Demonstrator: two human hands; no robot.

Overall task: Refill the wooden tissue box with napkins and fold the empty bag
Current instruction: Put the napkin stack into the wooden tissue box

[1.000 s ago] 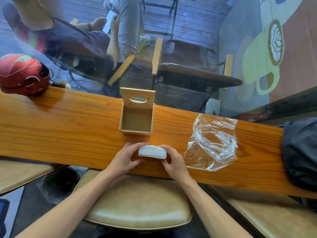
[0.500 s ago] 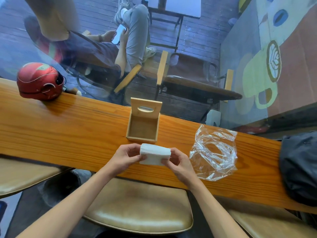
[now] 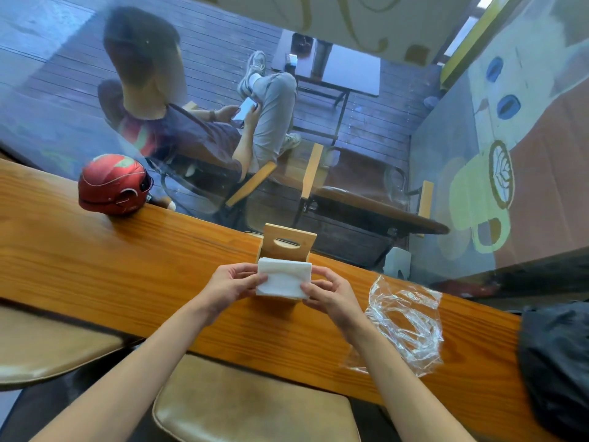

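Left hand: your left hand (image 3: pixel 234 283) comes in from the near left on a bare forearm, palm turned inward, thumb and fingertips pinched on the left edge of the napkin stack (image 3: pixel 283 278).
Right hand: your right hand (image 3: pixel 331 293) reaches in from the near right, fingers curled, clamped on the stack's right edge and near right corner.
Napkin stack: white and squared, held flat side toward you between both hands, raised above the wooden counter (image 3: pixel 127 269); it covers the opening of the wooden tissue box (image 3: pixel 288 242).
Wooden tissue box: it sits at the far edge of the counter, straight beyond your hands; only its upright back panel with the oval slot shows above the stack.
Empty bag: the clear plastic bag (image 3: pixel 406 323) lies crumpled on the counter to the right, just beside your right wrist, not touched.
Counter extras: a red helmet (image 3: pixel 113 186) rests far left; a dark bag (image 3: pixel 556 368) sits at the right end.
Seat: a tan stool (image 3: pixel 255 406) is below your forearms.
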